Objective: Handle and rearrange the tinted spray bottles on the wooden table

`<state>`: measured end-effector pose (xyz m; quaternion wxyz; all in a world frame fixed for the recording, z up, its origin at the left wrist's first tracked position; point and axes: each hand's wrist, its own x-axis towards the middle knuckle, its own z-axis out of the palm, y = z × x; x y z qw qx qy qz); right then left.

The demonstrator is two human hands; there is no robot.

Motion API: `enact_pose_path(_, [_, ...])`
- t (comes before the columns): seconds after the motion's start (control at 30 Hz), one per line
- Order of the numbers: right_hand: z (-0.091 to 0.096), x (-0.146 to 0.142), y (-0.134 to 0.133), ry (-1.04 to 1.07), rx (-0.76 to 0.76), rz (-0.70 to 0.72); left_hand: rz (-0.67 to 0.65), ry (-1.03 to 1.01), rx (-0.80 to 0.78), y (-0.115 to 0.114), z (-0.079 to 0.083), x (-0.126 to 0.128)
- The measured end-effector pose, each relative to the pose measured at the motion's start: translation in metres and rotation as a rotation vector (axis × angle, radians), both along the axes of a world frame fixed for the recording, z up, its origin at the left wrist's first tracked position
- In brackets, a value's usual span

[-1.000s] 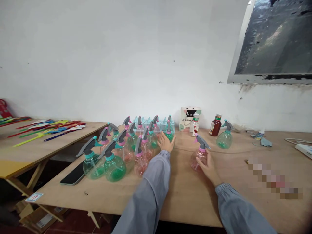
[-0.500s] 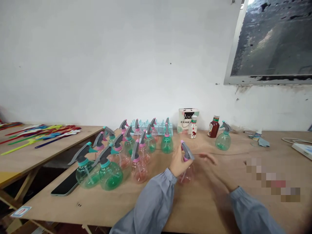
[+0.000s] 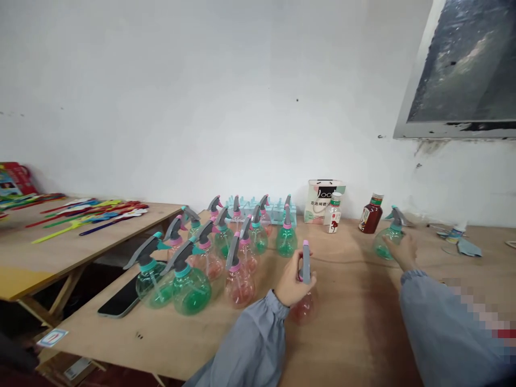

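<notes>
My left hand point(image 3: 292, 284) is closed round the neck of a pink spray bottle point(image 3: 303, 301) with a grey trigger, near the middle of the wooden table point(image 3: 346, 333). My right hand point(image 3: 401, 250) reaches far right and wraps a lone green spray bottle point(image 3: 387, 241) by the wall. A cluster of several green and pink spray bottles point(image 3: 209, 258) stands left of my left hand.
A black phone point(image 3: 121, 296) lies at the table's left edge. A carton point(image 3: 320, 200), a small white bottle point(image 3: 332, 213) and a dark red bottle point(image 3: 371, 213) stand by the wall. A second table point(image 3: 44, 252) on the left holds coloured sticks point(image 3: 84, 215).
My left hand drew back from the cluster and took the pink bottle from my right hand. My right hand then reached right to the lone green bottle.
</notes>
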<state>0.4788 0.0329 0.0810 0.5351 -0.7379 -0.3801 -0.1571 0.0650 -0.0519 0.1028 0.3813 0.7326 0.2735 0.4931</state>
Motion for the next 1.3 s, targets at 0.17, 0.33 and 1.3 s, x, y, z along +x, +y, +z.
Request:
enact_pose_path(0.17, [-0.038, -0.062, -0.034, -0.027, 0.036, 0.113, 0.005, 0.01, -0.013, 0.001, 0.002, -0.008])
enact_pose_path(0.33, [-0.062, -0.142, -0.079, 0.069, 0.161, 0.477, 0.077, -0.121, 0.007, 0.004, 0.005, -0.015])
enact_pose_path(1.3, [-0.062, -0.167, -0.098, 0.177, 0.115, 0.604, 0.106, -0.453, -0.309, 0.006, 0.013, -0.022])
